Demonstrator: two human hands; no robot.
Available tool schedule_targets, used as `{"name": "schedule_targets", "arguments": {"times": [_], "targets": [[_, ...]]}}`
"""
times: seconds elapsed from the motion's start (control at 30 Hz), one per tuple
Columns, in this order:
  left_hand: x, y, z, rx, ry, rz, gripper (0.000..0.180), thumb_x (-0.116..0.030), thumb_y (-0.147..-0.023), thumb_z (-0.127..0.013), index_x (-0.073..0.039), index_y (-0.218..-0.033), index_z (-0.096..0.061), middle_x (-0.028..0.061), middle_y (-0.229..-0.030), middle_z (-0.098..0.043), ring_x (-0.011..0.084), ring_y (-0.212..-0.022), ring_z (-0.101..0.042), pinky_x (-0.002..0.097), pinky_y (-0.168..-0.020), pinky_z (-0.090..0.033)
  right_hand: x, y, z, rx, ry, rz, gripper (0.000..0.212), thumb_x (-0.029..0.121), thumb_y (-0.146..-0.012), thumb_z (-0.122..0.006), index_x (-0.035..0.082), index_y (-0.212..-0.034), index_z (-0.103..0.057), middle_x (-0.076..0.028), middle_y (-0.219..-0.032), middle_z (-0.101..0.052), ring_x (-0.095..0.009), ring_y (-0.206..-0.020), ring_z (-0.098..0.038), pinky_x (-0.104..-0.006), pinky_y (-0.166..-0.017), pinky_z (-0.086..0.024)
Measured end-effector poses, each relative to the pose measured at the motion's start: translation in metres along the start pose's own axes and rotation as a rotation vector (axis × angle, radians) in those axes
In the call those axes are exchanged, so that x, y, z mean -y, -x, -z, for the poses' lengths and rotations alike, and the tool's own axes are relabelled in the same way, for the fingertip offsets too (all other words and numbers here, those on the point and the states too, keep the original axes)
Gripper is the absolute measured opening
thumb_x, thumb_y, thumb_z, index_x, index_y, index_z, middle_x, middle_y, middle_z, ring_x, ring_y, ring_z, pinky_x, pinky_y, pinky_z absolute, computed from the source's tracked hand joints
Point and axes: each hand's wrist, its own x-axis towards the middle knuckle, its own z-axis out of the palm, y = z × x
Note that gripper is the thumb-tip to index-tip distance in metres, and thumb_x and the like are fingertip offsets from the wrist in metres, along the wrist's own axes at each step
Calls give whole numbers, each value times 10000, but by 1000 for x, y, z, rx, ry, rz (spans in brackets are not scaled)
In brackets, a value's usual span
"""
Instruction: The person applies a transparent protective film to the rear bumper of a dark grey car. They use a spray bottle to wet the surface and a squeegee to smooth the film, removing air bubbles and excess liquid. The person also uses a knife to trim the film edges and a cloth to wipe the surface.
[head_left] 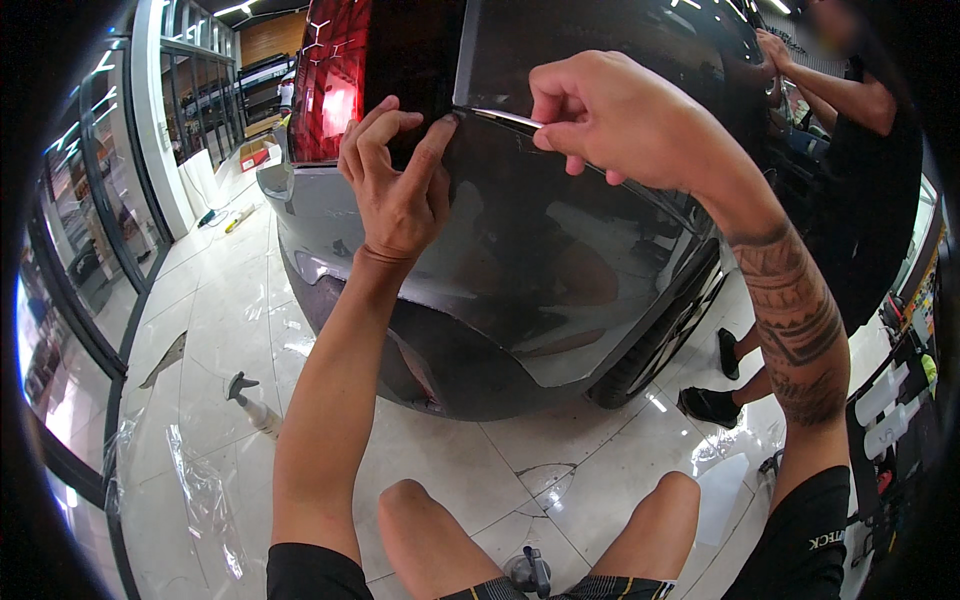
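The dark grey rear corner of a car (520,280) is in front of me, its glossy bumper below a red tail light (325,95). My right hand (625,120) pinches a slim silvery metal tool (505,118) between thumb and fingers. The tool's tip points left into the seam above the bumper. My left hand (400,180) holds nothing and has its fingers apart, bent against the car beside the tail light. One of its fingertips touches the panel close to the tool's tip. Clear film edges seem to show low on the bumper.
Another person (860,170) stands at the car's right side, hands on the bodywork. A spray bottle (255,408) and crumpled clear film (205,500) lie on the tiled floor to the left. Between my knees sits another bottle (530,572). Glass doors (85,230) line the left.
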Motion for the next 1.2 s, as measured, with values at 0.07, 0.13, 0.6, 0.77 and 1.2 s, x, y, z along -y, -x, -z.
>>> {"name": "schedule_targets", "arguments": {"times": [0.07,0.13,0.6,0.77,1.2], "targets": [[3,1,-3,-27,7,-7,436,-41,-733,-560,-208,-1126,-649,73,-1102,-500,289,-1179,-474,476,-1000,-301,0,2,-3,-36,11,26,143,85,-860,-617,-15,-789,-543,-50,-643,-591,-88,-561,-598,-220,-415,-438],[4,1,-3,-27,-2,-14,445,-39,-725,-556,-208,-1127,-649,73,-1101,-501,290,-1178,-476,477,-1001,-302,-4,4,-8,-107,38,124,153,81,-859,-619,-16,-775,-535,-45,-626,-578,-86,-557,-593,-225,-419,-434],[5,3,-3,-22,-1,-16,474,-26,-700,-543,-214,-1120,-657,70,-1101,-506,287,-1174,-480,459,-997,-313,-9,10,-12,-211,169,210,116,98,-793,-661,16,-759,-587,-143,-683,-581,-341,-708,-601,-399,-655,-473],[3,2,-1,-23,22,-7,456,-26,-724,-545,-221,-1122,-655,66,-1104,-509,282,-1177,-475,453,-990,-310,-16,15,-15,-200,149,247,167,45,-863,-618,-28,-764,-504,-71,-584,-558,-117,-530,-578,-262,-506,-443],[22,2,5,-28,29,-90,336,-118,-880,-506,-82,-1212,-540,149,-1206,-583,268,-1083,-541,371,-911,-348,-25,29,-7,-83,-9,35,171,93,-850,-632,-20,-745,-558,-110,-616,-589,-168,-542,-633,-299,-513,-469]]}}
